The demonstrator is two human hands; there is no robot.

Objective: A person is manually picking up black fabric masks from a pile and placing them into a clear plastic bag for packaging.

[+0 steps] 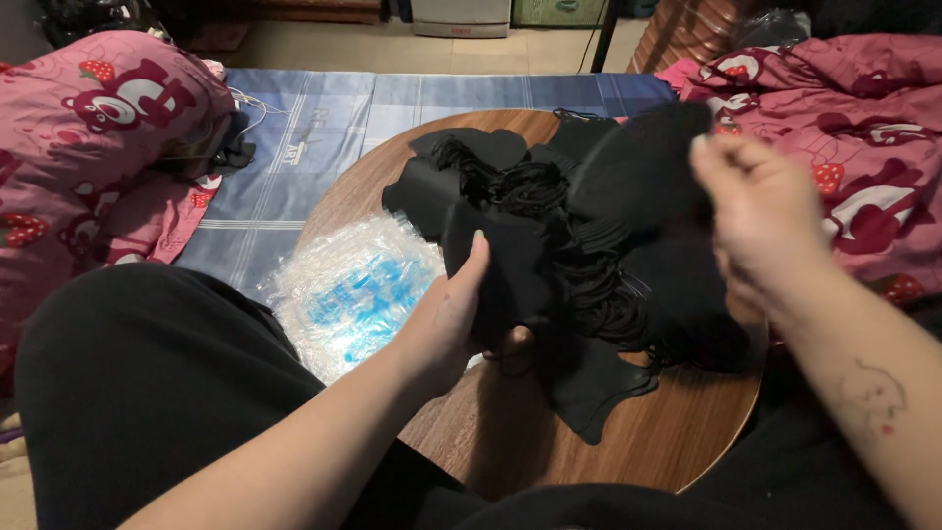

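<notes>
A heap of black face masks with tangled ear loops lies on a round wooden table. My left hand grips one black mask at the heap's near left side, thumb up along its edge. My right hand is raised over the right of the heap and pinches another black mask, which hangs above the pile. Ear loops trail between the held masks and the heap.
A stack of clear plastic bags with blue print lies on the table's left edge. Pink bear-print bedding is at the left and right. A blue checked sheet covers the floor beyond. My black-clad knee is at lower left.
</notes>
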